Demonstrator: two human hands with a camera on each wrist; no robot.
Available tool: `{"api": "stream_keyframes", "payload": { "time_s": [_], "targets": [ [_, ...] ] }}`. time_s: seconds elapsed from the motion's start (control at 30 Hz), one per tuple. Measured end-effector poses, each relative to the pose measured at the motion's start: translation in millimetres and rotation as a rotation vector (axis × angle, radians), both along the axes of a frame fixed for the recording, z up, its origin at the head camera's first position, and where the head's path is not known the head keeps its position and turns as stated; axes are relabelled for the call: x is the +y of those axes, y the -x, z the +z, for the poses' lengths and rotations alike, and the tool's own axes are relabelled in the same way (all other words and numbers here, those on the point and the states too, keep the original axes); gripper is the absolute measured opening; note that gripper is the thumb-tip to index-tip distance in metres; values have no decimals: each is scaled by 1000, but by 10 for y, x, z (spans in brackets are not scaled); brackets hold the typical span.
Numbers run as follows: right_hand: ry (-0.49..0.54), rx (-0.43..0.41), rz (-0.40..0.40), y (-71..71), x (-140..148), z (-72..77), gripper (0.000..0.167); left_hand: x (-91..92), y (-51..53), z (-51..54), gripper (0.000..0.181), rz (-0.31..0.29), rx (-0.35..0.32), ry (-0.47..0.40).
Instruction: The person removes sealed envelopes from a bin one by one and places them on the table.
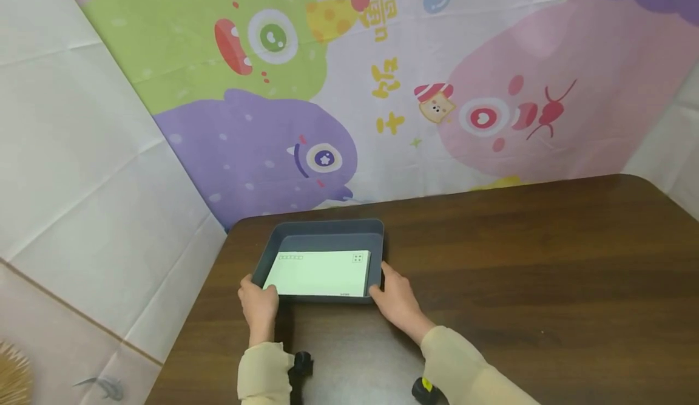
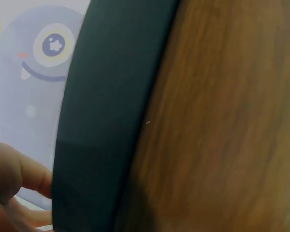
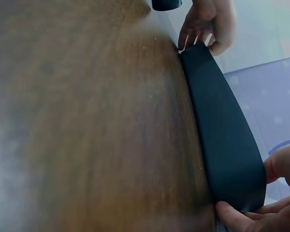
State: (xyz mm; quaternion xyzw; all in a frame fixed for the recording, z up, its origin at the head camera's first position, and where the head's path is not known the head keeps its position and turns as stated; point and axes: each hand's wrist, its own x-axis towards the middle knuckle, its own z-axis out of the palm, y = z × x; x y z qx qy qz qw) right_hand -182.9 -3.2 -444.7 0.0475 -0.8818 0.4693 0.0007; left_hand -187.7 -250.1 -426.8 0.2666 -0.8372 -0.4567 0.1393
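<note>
Cream-coloured fabric sleeves (image 1: 469,362) came nearest in the head view, with small black devices (image 1: 303,364) at the wrists. Beyond them, the left hand (image 1: 259,305) and right hand (image 1: 400,296) gripped the near corners of a dark slate-grey rectangular tray (image 1: 329,228) with rounded corners, thumbs over its rim. It was toward the left of the dark brown, wood-grained tabletop (image 1: 519,259); whether its base touched the wood could not be told. Only the head view showed inside: a flat, pale rectangular paper stack (image 1: 322,274), small boxes printed near its far edge. The right wrist view revealed fingers (image 3: 237,217) at the lower edge of the tray's smooth, matte outer wall, at both ends. The left wrist view brought that wall close, beside streaked grain. Behind hung a creased backdrop (image 1: 273,132) of cartoon creatures.
</note>
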Motion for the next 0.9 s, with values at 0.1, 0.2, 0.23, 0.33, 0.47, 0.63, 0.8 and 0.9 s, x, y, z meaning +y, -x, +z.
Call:
{"api": "stream_keyframes", "payload": {
  "time_s": [0.1, 0.2, 0.23, 0.33, 0.47, 0.63, 0.8, 0.9],
  "targets": [
    [3, -2, -5, -17, 24, -4, 59, -48, 3, -4, 64, -44, -33, 58],
    [0, 2, -8, -28, 41, 0, 59, -90, -6, 37, 65, -96, -85, 96],
    [0, 4, -8, -33, 45, 4, 59, -103, -10, 56, 65, -114, -103, 107],
    [-7, 22, -3, -46, 55, 5, 59, -133, -25, 119, 67, -172, -162, 120],
    [-6, 15, 5, -75, 75, -1, 58, -162, -12, 143, 69, -224, -205, 127],
    [-17, -3, 14, -113, 106, -6, 58, -189, -13, 140, 70, -261, -216, 142],
    [-22, 13, 22, -161, 134, -2, 57, -188, -59, 170, 68, -284, -232, 135],
    [-12, 5, 27, -204, 155, 6, 57, -185, -80, 180, 66, -287, -259, 120]
  ]
}}
